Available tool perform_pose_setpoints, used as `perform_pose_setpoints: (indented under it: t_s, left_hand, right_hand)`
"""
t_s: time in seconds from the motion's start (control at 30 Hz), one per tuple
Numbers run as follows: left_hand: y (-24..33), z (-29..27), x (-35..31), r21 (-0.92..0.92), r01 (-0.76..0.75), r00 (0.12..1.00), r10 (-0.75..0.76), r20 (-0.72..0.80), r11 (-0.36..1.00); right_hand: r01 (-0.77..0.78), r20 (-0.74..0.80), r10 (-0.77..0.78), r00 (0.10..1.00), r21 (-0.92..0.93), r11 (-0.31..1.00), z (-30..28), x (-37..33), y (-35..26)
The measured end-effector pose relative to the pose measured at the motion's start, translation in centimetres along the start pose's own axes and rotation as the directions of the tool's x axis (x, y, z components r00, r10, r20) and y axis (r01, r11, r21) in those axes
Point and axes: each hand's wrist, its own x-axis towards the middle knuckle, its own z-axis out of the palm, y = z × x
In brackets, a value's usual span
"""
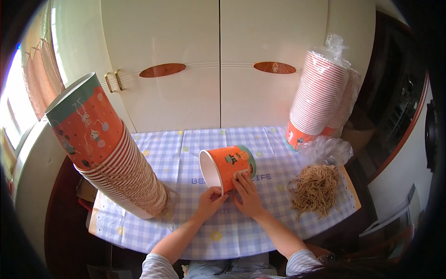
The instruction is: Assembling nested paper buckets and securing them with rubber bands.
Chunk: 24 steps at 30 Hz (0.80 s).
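Working one orange paper bucket (pixel 230 162), tipped on its side mid gingham tablecloth (pixel 172 156).
Pinching lower rim w/ L hand (pixel 213 201); laying R hand (pixel 247 195) fingers along wall, can't tell if clamped. Prob. partway thru, w/ twine-strung bucket stack (pixel 121 160) at tablecloth's L, bagged bucket stacks (pixel 318 95) left at its far R. Seeing smooth printed card, rolled pale rims, crinkly clear plastic, stringy tan twine heap (pixel 316 188) at tablecloth's R.

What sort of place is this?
Probably a room in a home, judging by the cream cabinet doors, the peach curtain at the left and the blue-and-white checked tablecloth.
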Motion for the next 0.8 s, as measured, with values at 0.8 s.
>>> perform_pose_setpoints:
  t_s: [0.8]
  left_hand:
    - [0.5,0.3,-0.2,0.13,0.08,0.979,-0.102,0.176,0.988]
  right_hand:
    - [0.053,-0.206,-0.042,0.978,0.047,0.998,0.1,-0.4,-0.6]
